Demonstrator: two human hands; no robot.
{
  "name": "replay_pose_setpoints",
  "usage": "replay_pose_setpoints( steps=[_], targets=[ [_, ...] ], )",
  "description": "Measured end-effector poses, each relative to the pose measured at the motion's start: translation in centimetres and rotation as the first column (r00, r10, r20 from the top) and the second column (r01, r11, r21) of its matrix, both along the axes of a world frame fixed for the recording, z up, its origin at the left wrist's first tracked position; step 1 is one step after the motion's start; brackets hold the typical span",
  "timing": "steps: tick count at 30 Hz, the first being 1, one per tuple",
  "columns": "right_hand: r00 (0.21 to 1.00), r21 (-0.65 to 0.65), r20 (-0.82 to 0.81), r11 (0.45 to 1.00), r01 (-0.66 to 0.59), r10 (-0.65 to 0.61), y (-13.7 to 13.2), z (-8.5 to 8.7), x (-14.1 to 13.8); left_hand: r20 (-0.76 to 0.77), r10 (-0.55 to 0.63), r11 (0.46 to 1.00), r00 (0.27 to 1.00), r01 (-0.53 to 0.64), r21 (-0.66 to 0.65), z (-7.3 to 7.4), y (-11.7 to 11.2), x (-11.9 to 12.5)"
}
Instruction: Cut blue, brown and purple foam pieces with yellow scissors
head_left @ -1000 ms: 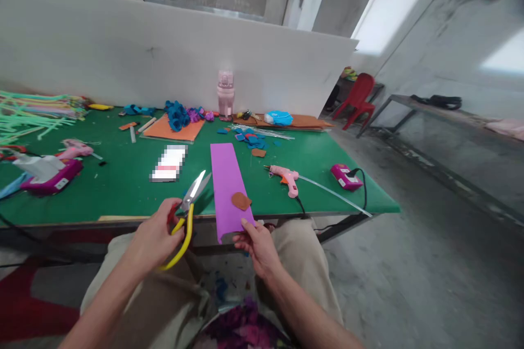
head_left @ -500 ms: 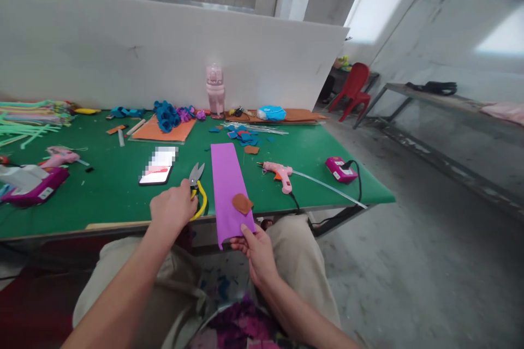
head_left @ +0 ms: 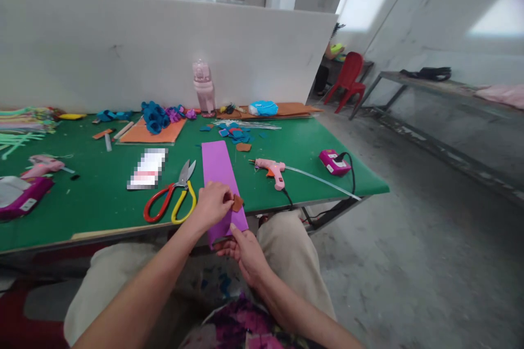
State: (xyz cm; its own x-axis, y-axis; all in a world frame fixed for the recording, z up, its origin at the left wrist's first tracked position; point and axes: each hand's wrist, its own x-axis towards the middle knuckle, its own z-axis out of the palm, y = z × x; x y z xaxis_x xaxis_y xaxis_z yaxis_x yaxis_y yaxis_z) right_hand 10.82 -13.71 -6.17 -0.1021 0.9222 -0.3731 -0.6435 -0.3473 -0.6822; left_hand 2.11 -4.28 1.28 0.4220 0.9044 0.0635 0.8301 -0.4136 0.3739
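A long purple foam sheet point(head_left: 218, 166) lies on the green table point(head_left: 102, 202) and overhangs its near edge. My right hand point(head_left: 241, 251) grips the sheet's near end from below, thumb on top. My left hand point(head_left: 213, 203) rests on the sheet and pinches a small brown foam piece point(head_left: 238, 203) that lies on it. Scissors point(head_left: 174, 196) with one red and one yellow handle lie on the table just left of my left hand, blades apart.
A pink glue gun point(head_left: 270, 168) and a magenta power box point(head_left: 333, 162) lie to the right. A phone point(head_left: 147, 168), blue foam scraps point(head_left: 235, 134), an orange sheet point(head_left: 149, 132), a pink bottle point(head_left: 203, 87) and green sticks point(head_left: 20, 131) lie further off. A white board point(head_left: 164, 54) backs the table.
My left hand set the scissors down on the table, then moved right onto the purple sheet and took hold of the brown piece. My right hand kept its grip.
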Motion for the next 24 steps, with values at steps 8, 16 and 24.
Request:
replay_pose_setpoints(
  steps=[8, 16, 24],
  targets=[
    [0.998, -0.028, -0.045, 0.998, 0.053, -0.054, -0.4, 0.2, 0.9, 0.373, -0.181, 0.842, 0.91, 0.339, -0.419, 4.8, -0.9, -3.7],
    [0.996, -0.061, -0.072, 0.997, 0.05, -0.055, 0.0, 0.7, 0.7, 0.079, -0.181, 0.974, 0.98, 0.19, -0.124, 1.7, -2.3, -1.2],
    [0.997, -0.048, -0.007, 0.996, 0.071, -0.071, 0.1, 0.6, 1.1, -0.114, -0.334, 0.933, 0.936, 0.345, 0.103, 0.2, -3.3, -0.4]
  ],
)
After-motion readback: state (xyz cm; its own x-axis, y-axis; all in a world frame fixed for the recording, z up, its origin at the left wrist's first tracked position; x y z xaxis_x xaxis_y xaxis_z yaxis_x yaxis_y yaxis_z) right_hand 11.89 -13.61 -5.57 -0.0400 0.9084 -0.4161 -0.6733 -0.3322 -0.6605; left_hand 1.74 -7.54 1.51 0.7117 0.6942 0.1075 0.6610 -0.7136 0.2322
